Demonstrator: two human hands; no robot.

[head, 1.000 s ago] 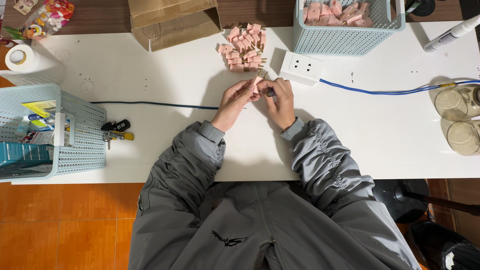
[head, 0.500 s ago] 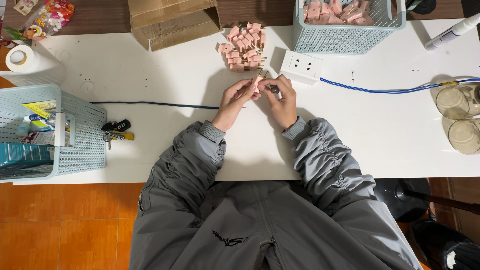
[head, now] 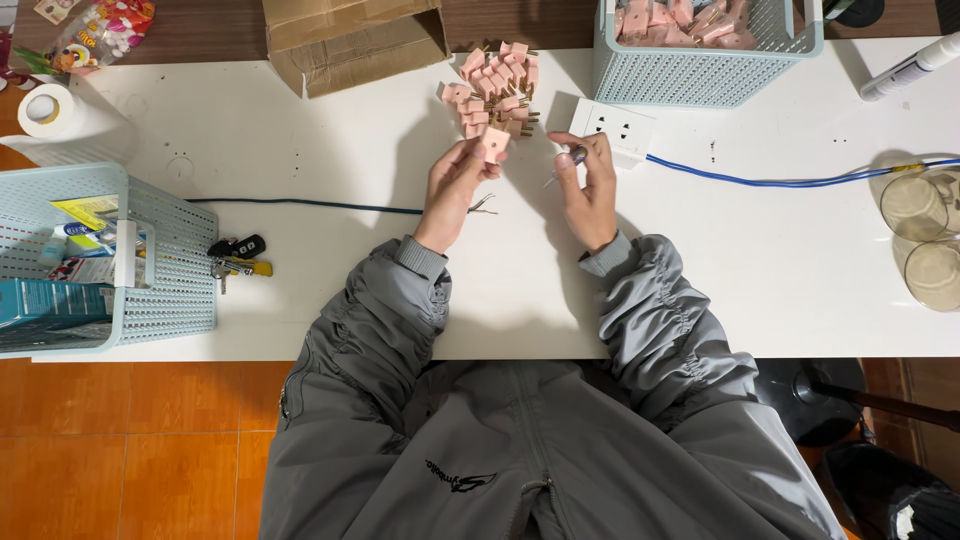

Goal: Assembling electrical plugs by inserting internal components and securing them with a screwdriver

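A small pink plug sits in the fingertips of the left hand, pinched tight, held up over the white table; just below that hand a thin dark wire ends in bare tips, and it runs off to the left across the table. The right hand is closed around a small screwdriver, w/ the tool's thin tip pointing toward the plug; the two hands are near each other but not touching.

Just behind the plug lies a pile of pink plugs w/ brass pins; beside the pile, to the right, is a white power strip, and a blue cable goes from it to the right edge. Behind that stands a pale blue basket w/ more pink parts in it; a cardboard box is at the back, left of the pile.

On the left edge is another pale blue basket full of small stuff; a bunch of keys lies just beside it; a roll of tape is at the far left; two clear cups stand at the far right. Both arms wear grey jacket sleeves.
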